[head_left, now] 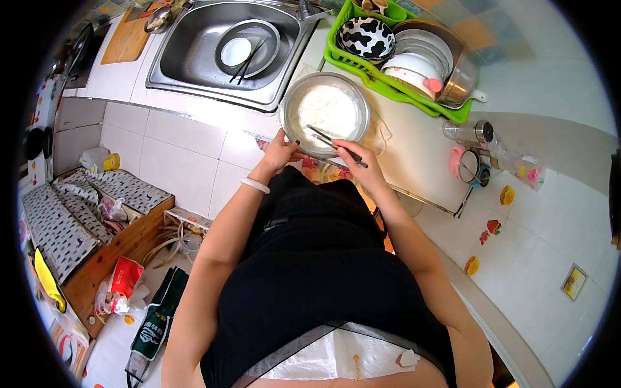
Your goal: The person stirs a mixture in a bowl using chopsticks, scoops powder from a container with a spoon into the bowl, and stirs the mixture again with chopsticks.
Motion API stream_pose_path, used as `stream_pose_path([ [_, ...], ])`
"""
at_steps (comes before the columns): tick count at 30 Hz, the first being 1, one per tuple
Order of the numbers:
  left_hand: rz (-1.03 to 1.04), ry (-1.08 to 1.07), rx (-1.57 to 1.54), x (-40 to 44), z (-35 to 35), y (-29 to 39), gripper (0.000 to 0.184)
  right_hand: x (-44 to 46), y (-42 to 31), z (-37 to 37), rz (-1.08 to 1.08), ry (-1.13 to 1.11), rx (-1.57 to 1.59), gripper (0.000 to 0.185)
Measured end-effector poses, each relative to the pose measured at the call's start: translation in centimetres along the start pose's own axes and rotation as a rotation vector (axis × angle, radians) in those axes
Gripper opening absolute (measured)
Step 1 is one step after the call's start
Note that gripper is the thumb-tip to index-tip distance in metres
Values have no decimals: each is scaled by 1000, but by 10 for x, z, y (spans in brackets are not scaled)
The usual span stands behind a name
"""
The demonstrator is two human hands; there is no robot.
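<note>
Just beside bowl [292, 110]: sink [189, 55], green rack [381, 88]

The left hand [279, 152], below a pale bracelet, grips the near rim of a round silver metal bowl [290, 127] that holds a white powdery mass [326, 108]. The right hand [359, 165] holds dark slender chopsticks [348, 153], their tips in the white mass. The bowl sits on a white countertop [420, 155], just beside a stainless steel sink [187, 58]. In the sink, a small white bowl [236, 52] and two black chopsticks [248, 62] lie in a round metal basin [269, 59]. A bright green plastic rack [381, 87] holds dishes.
</note>
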State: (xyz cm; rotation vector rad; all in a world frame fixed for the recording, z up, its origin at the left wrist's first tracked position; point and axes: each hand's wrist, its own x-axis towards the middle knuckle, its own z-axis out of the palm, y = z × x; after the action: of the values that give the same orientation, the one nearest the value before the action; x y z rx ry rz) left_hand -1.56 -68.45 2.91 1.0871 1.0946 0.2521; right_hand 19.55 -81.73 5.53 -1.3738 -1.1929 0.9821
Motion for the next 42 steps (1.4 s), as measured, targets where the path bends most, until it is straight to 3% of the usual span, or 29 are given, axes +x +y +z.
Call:
stream_pose_path([
  [11,-37,-36,-41,-6,0,11,63,14,9,-41,-53,297,-119,22],
  [17,-156,-118,-310,10,1,9,70,21,20,0,-71,139,-28,23],
  [21,-169,-119,-379,16,3,8,69,8,-2,-25,85,-57,-62,23],
  [22,-166,-118,-377,18,2,8,68,7,-7,-32,158,11,4,22],
  [25,-152,-109,-384,24,2,2,62,20,3,-29,37,286,149,21],
  [30,-179,-30,-371,34,2,-8,49,21,4,-7,20,60,-31,23],
  [33,-133,-10,-440,24,2,-3,47,12,-4,-34,170,123,154,22],
  [34,-128,-21,-443,18,0,0,47,15,-7,-37,112,246,151,20],
  [37,-120,-40,-447,0,-3,10,48,33,-16,-18,-38,297,146,17],
  [38,-121,-35,-450,-5,-4,13,51,38,-14,-10,-80,221,9,16],
  [42,-101,-27,-505,-27,-14,27,44,39,-50,-4,23,2,149,16],
])
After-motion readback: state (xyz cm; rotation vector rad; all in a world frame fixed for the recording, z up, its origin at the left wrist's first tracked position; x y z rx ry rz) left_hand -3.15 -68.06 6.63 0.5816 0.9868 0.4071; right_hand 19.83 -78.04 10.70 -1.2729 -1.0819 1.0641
